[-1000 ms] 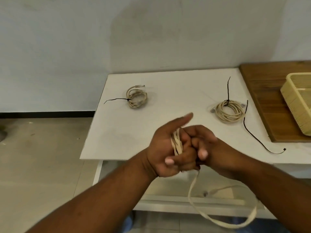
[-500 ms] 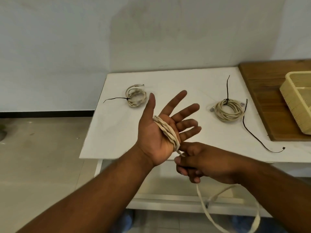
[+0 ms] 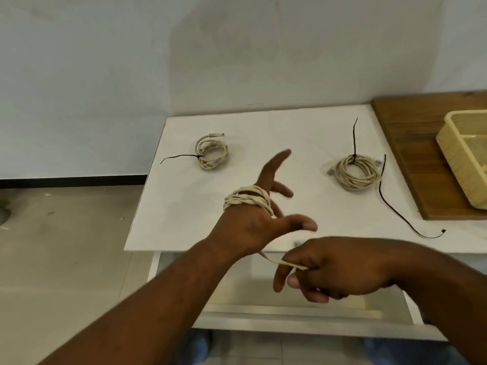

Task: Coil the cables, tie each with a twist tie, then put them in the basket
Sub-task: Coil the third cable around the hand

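Observation:
A beige cable (image 3: 247,199) is wound in several turns round my left hand (image 3: 250,225), whose fingers are spread straight with the back of the hand toward me. From there a strand runs down to my right hand (image 3: 334,270), which pinches it just below the table's front edge. Two coiled beige cables lie on the white table (image 3: 263,127): one at the back left (image 3: 212,154) and one at the right (image 3: 355,172), each tied with a black twist tie. A loose black twist tie (image 3: 395,206) lies right of the right coil. The cream basket (image 3: 463,159) stands at the far right.
The basket sits on a brown wooden board (image 3: 421,143) beside the white table. A white shelf rail (image 3: 290,314) runs under the table in front of me. Grey wall behind, tiled floor to the left.
My left hand has turned from palm up to back up, with the cable still wound round it. My right hand has drawn the strand lower and to the right.

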